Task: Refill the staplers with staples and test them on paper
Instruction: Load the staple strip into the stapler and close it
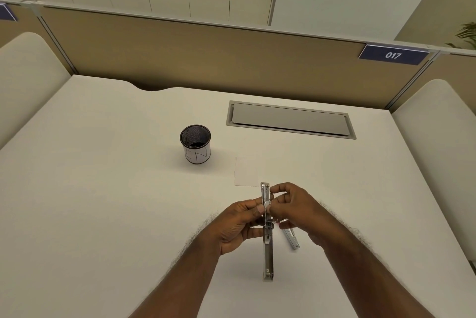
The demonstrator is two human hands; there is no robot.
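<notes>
Two hands on one stapler, which is swung open into a long straight line and held above the desk, its far end pointing away from me. My left hand grips it at the middle, near the hinge, thumb and fingers curled round the metal from the left; I judge this is the steadying hold, keeping the open channel facing up. My right hand pinches at the far half, fingertips closed together on the upper rail near the tip. Whether a strip of staples sits between those fingertips I cannot tell; too small. Likely step: loading or seating staples in the channel.

Both forearms come in from the near edge and converge, wrists slightly raised, elbows out.

A second stapler lies on the desk just under my right hand, partly hidden, waiting its turn. The paper lies flat just beyond the stapler tip, within reach for testing. A mesh cup stands further off to the left. A closed cable hatch is set into the desk at the back.
</notes>
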